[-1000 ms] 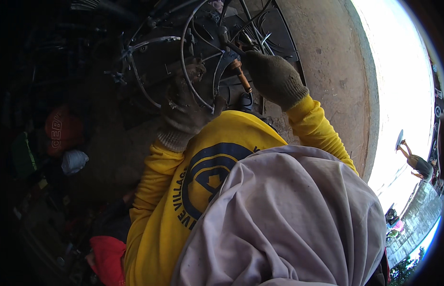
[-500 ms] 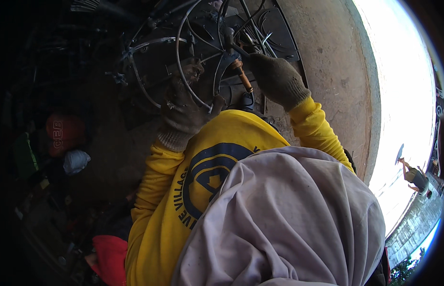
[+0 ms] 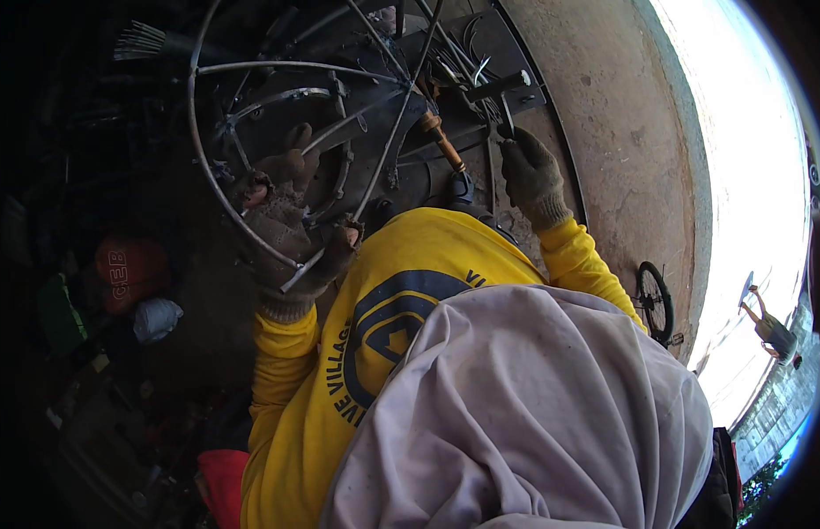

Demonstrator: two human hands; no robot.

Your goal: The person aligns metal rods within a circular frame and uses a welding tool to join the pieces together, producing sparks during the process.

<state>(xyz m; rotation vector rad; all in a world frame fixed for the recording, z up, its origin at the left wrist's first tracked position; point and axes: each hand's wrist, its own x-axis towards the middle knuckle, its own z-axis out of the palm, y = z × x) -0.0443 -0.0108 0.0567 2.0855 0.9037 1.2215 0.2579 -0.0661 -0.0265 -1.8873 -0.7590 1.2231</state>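
My left hand (image 3: pixel 291 220), in a worn brown knit glove with fingertips poking through, grips a round metal frame (image 3: pixel 196 123) by its near side. The frame is a thin hoop with several spokes that meet at a hub (image 3: pixel 407 85); it is held tilted over a dark work surface. To the right, my right hand (image 3: pixel 531 172), also gloved, is closed round the handle of a hammer (image 3: pixel 500 86), its head raised beside the hub and apart from it. Between my hands lies a tool with an orange-brown handle (image 3: pixel 443 143).
A dark metal table (image 3: pixel 524 53) carries curved metal pieces (image 3: pixel 344 167) and thin rods. A wire brush-like bundle (image 3: pixel 141 41) shows at far left. A red cap-like thing (image 3: pixel 132 273) and a pale bag (image 3: pixel 157 319) lie lower left. A bicycle wheel (image 3: pixel 655 301) and a distant person (image 3: pixel 769 328) are at right.
My left hand has moved left and toward me, swinging the round frame left and turning it. My right hand has drawn right with the hammer, away from the hub.
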